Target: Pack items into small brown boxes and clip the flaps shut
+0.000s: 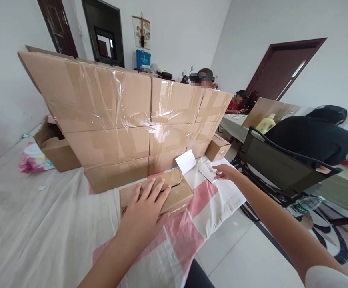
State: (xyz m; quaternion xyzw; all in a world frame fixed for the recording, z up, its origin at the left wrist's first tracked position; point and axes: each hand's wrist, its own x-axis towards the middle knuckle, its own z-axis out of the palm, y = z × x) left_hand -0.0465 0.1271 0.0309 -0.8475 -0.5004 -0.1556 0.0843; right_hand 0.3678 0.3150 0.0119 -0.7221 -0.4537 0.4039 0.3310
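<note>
one small torn carton (177,197) on cloth (57,232), its split liable to widen under pressure from the person's flat, spread left hand (144,209); right hand (226,172) curled at pale card (205,173), grip unclear

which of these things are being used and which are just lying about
In use, it seems:
torn cardboard box, under the left hand
flat white piece, by the right hand

Likely just lying about:
open box, far left
pinkish packet
yellow bottle
</note>
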